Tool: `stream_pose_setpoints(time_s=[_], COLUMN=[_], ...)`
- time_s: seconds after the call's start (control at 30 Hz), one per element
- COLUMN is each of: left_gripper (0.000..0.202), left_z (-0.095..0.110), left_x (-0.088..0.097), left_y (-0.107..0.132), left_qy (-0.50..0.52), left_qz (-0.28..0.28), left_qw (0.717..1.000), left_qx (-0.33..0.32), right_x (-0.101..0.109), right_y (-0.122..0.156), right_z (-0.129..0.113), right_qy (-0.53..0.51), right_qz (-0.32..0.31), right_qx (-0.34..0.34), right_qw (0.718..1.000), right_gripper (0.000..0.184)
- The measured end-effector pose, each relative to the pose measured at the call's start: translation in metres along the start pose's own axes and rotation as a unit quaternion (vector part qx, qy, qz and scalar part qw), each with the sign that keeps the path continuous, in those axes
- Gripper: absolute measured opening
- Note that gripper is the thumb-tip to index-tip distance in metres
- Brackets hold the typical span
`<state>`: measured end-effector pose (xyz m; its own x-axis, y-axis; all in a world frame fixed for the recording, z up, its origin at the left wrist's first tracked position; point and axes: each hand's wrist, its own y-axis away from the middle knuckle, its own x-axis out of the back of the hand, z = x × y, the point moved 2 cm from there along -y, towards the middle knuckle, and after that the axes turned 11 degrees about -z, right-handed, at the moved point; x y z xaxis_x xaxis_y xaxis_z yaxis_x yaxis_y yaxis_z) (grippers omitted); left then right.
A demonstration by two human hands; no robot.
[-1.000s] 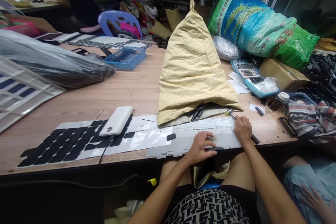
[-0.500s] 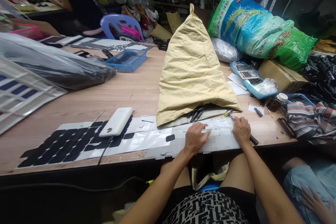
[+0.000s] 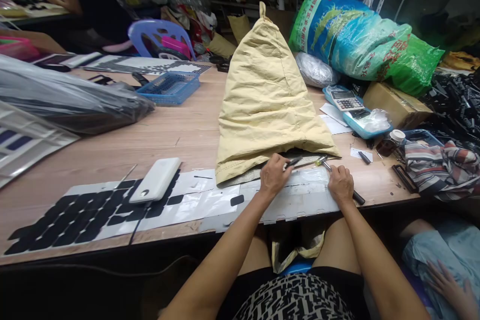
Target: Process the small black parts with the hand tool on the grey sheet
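My left hand (image 3: pixel 276 175) is at the mouth of a yellow cloth sack (image 3: pixel 272 105), its fingers closed on a slim black pen-like piece (image 3: pixel 294 162). What else lies under the hand is hidden. My right hand (image 3: pixel 340 185) is wrapped round a small hammer (image 3: pixel 359 198), whose yellow-and-metal head points towards the sack and whose black grip sticks out behind. Beneath both hands lies a grey-white board (image 3: pixel 307 202) covered with clear film, along the table's front edge.
Left of the board, a white power bank (image 3: pixel 155 180) with a cable lies on a sheet of black stickers (image 3: pixel 80 212). A blue basket (image 3: pixel 170 89) stands farther back. On the right are a calculator (image 3: pixel 348 101), a jar (image 3: pixel 390 143) and striped cloth (image 3: pixel 442 170). Another person's hand (image 3: pixel 446 280) rests at lower right.
My left hand has moved forward to the sack's mouth and closed on a black piece; before, its fingers were apart over the board. My right hand still grips the hammer. The view has shifted slightly.
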<state>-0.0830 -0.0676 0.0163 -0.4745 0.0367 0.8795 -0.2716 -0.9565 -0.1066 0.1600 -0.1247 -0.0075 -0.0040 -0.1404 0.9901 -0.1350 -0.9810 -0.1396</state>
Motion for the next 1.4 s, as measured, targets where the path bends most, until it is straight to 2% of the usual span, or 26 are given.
stream_pose_setpoints(time_s=[0.07, 0.13, 0.3, 0.4, 0.5, 0.63, 0.73, 0.97, 1.23, 1.4], left_gripper=[0.015, 0.014, 0.015, 0.016, 0.016, 0.017, 0.018, 0.019, 0.014, 0.020], left_z=[0.006, 0.008, 0.000, -0.004, -0.005, -0.004, -0.003, -0.001, 0.001, -0.001], left_x=[-0.012, -0.025, -0.044, -0.044, -0.044, -0.043, -0.042, -0.039, -0.037, -0.040], left_y=[0.015, 0.025, 0.026, 0.022, 0.021, 0.021, 0.021, 0.020, 0.021, 0.019], left_qy=[0.014, 0.027, 0.093, 0.117, 0.126, 0.122, 0.118, 0.115, 0.106, 0.129], left_qz=[-0.033, -0.052, -0.038, -0.040, -0.041, -0.042, -0.043, -0.049, -0.047, -0.039], left_qw=[0.999, 0.998, 0.995, 0.992, 0.991, 0.992, 0.992, 0.992, 0.993, 0.991], left_qx=[-0.037, -0.038, -0.014, -0.012, -0.004, -0.001, -0.001, 0.002, 0.004, 0.012], right_x=[0.000, 0.000, -0.001, 0.002, 0.010, 0.025, 0.029, 0.015, 0.020, 0.016], right_y=[0.000, 0.001, -0.001, -0.002, 0.003, 0.023, 0.038, 0.048, 0.055, 0.044], right_z=[0.000, 0.000, 0.002, 0.004, 0.001, -0.017, -0.034, -0.049, -0.063, -0.049], right_qy=[0.001, 0.004, 0.002, -0.030, -0.126, -0.297, -0.356, -0.338, -0.352, -0.322], right_qz=[0.001, 0.004, 0.005, 0.000, 0.013, 0.035, 0.023, 0.008, 0.003, 0.014], right_qx=[0.000, 0.000, -0.001, 0.000, 0.012, 0.058, 0.090, 0.101, 0.134, 0.116], right_qw=[1.000, 1.000, 1.000, 1.000, 0.992, 0.953, 0.930, 0.936, 0.926, 0.939], right_gripper=[0.032, 0.032, 0.033, 0.034, 0.035, 0.035, 0.033, 0.035, 0.033, 0.032])
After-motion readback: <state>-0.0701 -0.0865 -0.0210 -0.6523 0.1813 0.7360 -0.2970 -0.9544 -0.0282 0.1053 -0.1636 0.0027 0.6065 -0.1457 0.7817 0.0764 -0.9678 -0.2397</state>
